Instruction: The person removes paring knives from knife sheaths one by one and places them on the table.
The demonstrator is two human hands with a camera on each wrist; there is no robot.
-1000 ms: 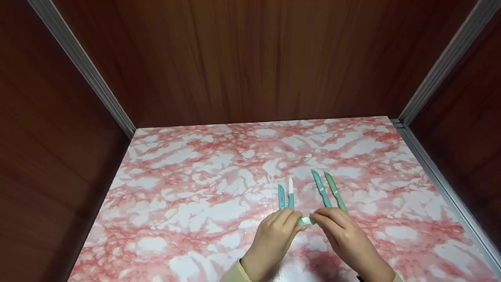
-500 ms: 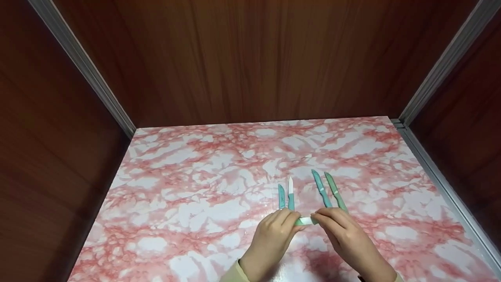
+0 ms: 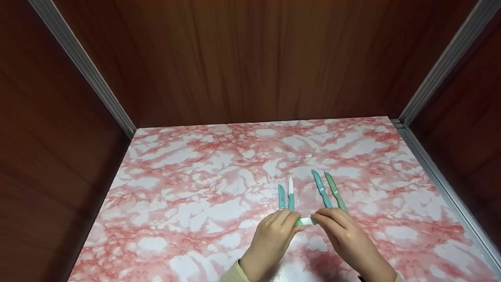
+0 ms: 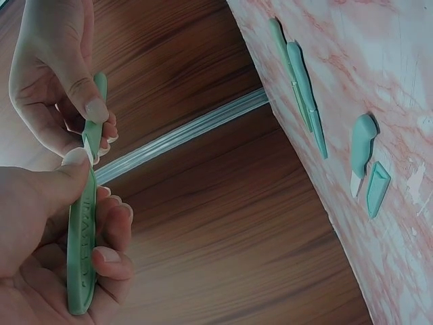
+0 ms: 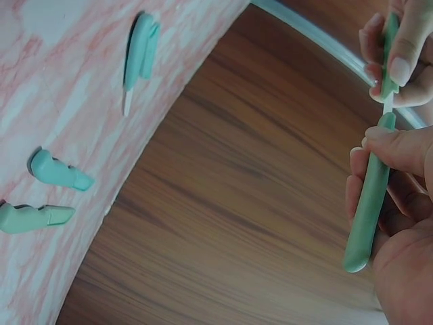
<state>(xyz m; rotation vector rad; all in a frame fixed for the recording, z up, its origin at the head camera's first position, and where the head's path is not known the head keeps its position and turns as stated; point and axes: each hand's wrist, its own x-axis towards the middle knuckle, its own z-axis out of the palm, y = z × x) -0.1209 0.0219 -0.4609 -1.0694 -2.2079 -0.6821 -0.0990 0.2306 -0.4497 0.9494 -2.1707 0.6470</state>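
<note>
Both hands hold one green paring knife above the near part of the table. My left hand (image 3: 273,231) grips its green sheath (image 4: 81,250), which has raised lettering in the left wrist view. The green handle (image 5: 371,203) lies between the thumb and curled fingers of my right hand (image 3: 348,235). A short stretch of white blade (image 5: 388,103) shows between handle and sheath; the rest of the blade is hidden. Just beyond the left hand lie a teal sheath (image 3: 282,196) and an unsheathed knife (image 3: 291,196) with a teal handle and white blade.
Beyond the right hand, a sheathed teal knife (image 3: 321,188) and a sheathed green knife (image 3: 335,190) lie side by side. The red-and-white marbled table (image 3: 188,172) is bounded by brown wood-grain panels (image 3: 250,62) at the back and sides.
Since the first frame, the hands have drawn slightly apart, the left one shifting a little left, and a bit more white blade shows. Between the last two frames almost nothing moves.
</note>
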